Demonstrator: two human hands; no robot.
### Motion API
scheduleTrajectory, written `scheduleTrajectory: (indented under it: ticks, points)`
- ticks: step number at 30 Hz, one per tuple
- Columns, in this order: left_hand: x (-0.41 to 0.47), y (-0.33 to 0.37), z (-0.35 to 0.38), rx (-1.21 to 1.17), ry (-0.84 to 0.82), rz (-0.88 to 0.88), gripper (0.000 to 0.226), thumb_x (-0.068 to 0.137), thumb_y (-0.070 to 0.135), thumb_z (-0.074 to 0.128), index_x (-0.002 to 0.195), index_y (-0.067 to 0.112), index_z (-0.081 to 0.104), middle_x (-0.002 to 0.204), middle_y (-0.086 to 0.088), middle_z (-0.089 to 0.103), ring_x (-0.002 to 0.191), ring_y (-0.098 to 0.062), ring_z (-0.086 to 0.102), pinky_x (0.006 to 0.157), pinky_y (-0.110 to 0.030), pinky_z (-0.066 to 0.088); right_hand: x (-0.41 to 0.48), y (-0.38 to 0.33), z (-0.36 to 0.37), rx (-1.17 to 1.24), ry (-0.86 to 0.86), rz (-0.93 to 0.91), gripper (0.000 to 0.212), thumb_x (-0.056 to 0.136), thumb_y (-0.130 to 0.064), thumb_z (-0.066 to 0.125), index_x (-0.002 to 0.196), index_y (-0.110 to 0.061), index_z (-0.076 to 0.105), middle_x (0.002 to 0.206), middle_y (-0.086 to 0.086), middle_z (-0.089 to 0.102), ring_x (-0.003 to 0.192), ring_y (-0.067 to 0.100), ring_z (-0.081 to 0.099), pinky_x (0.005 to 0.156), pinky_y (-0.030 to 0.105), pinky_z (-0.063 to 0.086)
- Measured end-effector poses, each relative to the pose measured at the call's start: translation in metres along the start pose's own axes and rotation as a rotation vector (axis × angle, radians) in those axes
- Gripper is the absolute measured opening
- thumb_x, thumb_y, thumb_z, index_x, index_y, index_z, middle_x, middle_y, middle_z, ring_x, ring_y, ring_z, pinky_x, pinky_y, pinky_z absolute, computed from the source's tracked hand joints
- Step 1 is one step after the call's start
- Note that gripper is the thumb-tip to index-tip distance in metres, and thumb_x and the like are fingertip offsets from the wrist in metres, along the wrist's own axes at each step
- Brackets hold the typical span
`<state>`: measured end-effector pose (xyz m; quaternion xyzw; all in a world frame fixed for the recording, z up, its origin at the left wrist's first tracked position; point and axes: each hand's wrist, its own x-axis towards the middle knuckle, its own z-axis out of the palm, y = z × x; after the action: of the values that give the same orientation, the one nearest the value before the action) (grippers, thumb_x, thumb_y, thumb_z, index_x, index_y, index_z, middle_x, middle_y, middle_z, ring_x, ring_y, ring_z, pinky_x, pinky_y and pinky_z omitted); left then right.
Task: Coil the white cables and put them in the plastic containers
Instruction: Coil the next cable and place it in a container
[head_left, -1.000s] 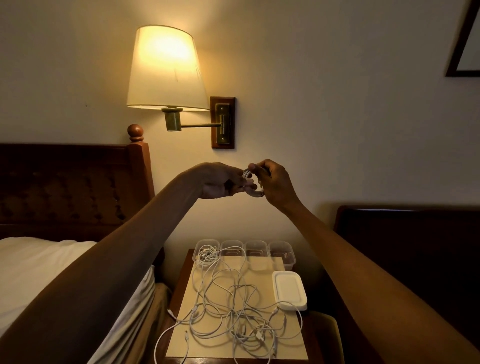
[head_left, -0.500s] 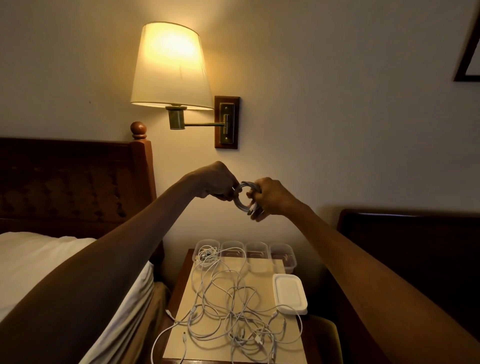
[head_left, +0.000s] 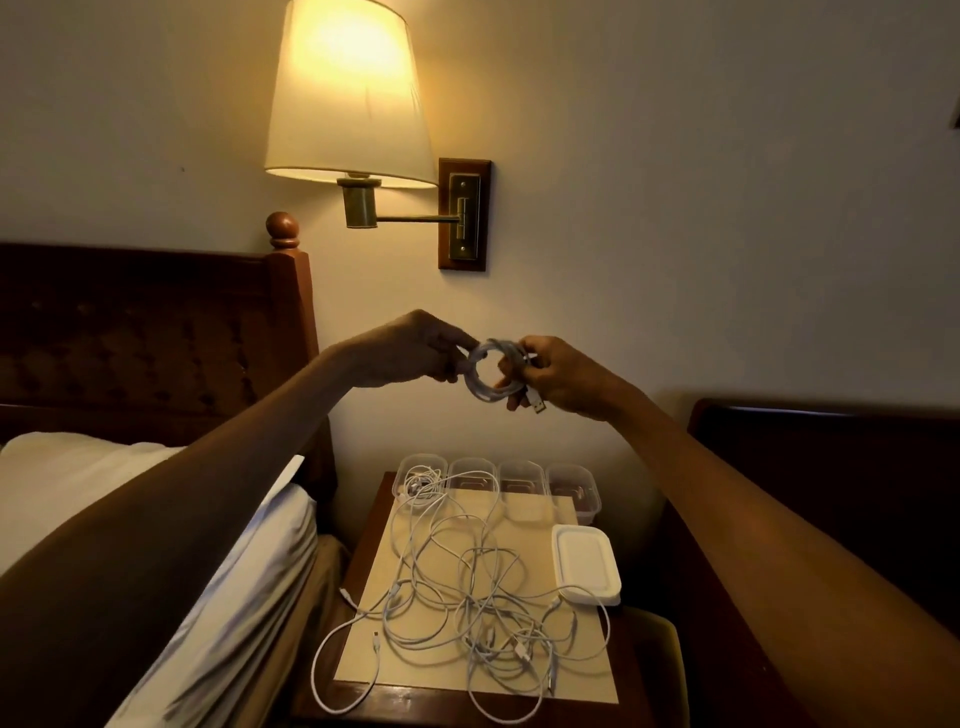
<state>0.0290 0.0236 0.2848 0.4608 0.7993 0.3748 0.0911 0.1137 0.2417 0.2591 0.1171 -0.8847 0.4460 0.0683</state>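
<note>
A dark wooden nightstand (head_left: 363, 525) is standing between the beds, carrying a cream rectangular mat (head_left: 535, 525), which is probably serving as a pale work surface. A loose tangle of thin white cables (head_left: 511, 642) is sprawling across the near half of the mat, with some loops spilling over the near edge; these are waiting to be coiled.

Four clear plastic containers (head_left: 519, 465) are sitting in a row along the far edge, out of the way of the tangle yet within reach. The leftmost one is already holding some cable, while the others are looking empty of cable. White rounded-rectangle plastic lids (head_left: 584, 569) are lying stacked on the right of the mat, apparently set aside so the containers are staying open for filling.

Both hands are raised well above the nightstand, likely for room to wind. The left hand (head_left: 415, 348) is pinching the left side of a small coiled white cable (head_left: 475, 387) with its fingertips, keeping the loops together. The right hand (head_left: 561, 374) is curling its fingers round the right side, with the cable's metal-tipped plug (head_left: 537, 407) sticking out below. The coil is looking finished, so placing it in a container is probably next.
</note>
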Motion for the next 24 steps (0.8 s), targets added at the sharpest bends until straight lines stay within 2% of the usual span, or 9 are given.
scheduleTrajectory:
  ticks: [3,5,7,10,14,17,20,22,24]
  points:
    - [-0.001,-0.016,0.019,-0.420,0.117,-0.092,0.025,0.094,0.008,0.059,0.119,0.006,0.066,0.112,-0.018,0.067,0.104,-0.026,0.065,0.088,-0.034,0.055,0.003,0.008,0.004,0.051,0.084,-0.026,0.017,0.101,-0.020,0.048,0.109,-0.006,0.054,0.095,0.016,0.069,0.070,0.016,0.068,0.074,0.032,0.058]
    - [0.000,-0.025,0.033,-0.624,0.194,-0.179,0.024,0.094,0.013,0.062,0.114,0.002,0.068,0.110,-0.019,0.068,0.102,-0.029,0.068,0.086,-0.035,0.057,0.006,0.020,0.010,0.084,0.117,-0.021,0.023,0.101,-0.023,0.049,0.112,-0.004,0.055,0.091,0.016,0.069,0.069,0.017,0.068,0.073,0.035,0.057]
    - [0.003,-0.036,0.044,-0.747,0.275,-0.231,0.023,0.093,0.009,0.062,0.112,-0.002,0.068,0.106,-0.022,0.069,0.097,-0.030,0.070,0.081,-0.034,0.060,0.010,0.034,0.018,0.124,0.137,-0.006,0.026,0.100,-0.024,0.051,0.113,-0.002,0.056,0.088,0.012,0.070,0.068,0.016,0.069,0.068,0.031,0.057]
    - [0.011,-0.062,0.056,-0.778,0.310,-0.294,0.025,0.092,0.005,0.061,0.115,-0.004,0.067,0.104,-0.023,0.070,0.095,-0.031,0.070,0.078,-0.034,0.060,0.018,0.058,0.030,0.212,0.159,0.047,0.028,0.097,-0.024,0.056,0.115,-0.003,0.057,0.092,0.010,0.072,0.069,0.017,0.072,0.061,0.023,0.056]
    - [0.030,-0.108,0.064,-0.731,0.271,-0.336,0.022,0.093,0.008,0.062,0.112,0.001,0.070,0.100,-0.016,0.072,0.090,-0.021,0.070,0.078,-0.028,0.057,0.040,0.099,0.045,0.205,0.181,0.117,0.028,0.095,-0.028,0.060,0.114,-0.007,0.063,0.093,0.004,0.073,0.074,0.019,0.071,0.064,0.030,0.060]
    - [0.055,-0.147,0.072,-0.660,0.270,-0.366,0.023,0.092,0.009,0.063,0.112,-0.002,0.068,0.102,-0.018,0.071,0.091,-0.022,0.069,0.083,-0.030,0.058,0.068,0.138,0.055,0.172,0.210,0.176,0.027,0.092,-0.028,0.063,0.111,-0.008,0.067,0.096,0.007,0.072,0.085,0.022,0.068,0.067,0.029,0.057]
    - [0.085,-0.189,0.083,-0.588,0.268,-0.370,0.022,0.092,0.007,0.062,0.112,-0.001,0.068,0.101,-0.017,0.070,0.092,-0.023,0.070,0.083,-0.030,0.059,0.100,0.181,0.064,0.110,0.200,0.218,0.022,0.090,-0.025,0.066,0.104,-0.009,0.070,0.092,0.010,0.070,0.081,0.020,0.062,0.070,0.031,0.055]
    - [0.105,-0.217,0.093,-0.543,0.294,-0.375,0.022,0.092,0.007,0.063,0.112,-0.001,0.067,0.100,-0.017,0.070,0.092,-0.023,0.070,0.082,-0.029,0.059,0.120,0.209,0.070,0.065,0.219,0.233,0.021,0.088,-0.025,0.070,0.100,-0.009,0.071,0.086,0.005,0.069,0.076,0.013,0.062,0.074,0.033,0.055]
    - [0.125,-0.246,0.103,-0.502,0.335,-0.399,0.021,0.091,0.007,0.065,0.111,-0.001,0.068,0.099,-0.018,0.071,0.090,-0.025,0.069,0.082,-0.031,0.059,0.140,0.238,0.077,0.012,0.269,0.242,0.022,0.083,-0.024,0.075,0.100,-0.010,0.071,0.084,-0.002,0.067,0.074,0.007,0.061,0.073,0.026,0.053]
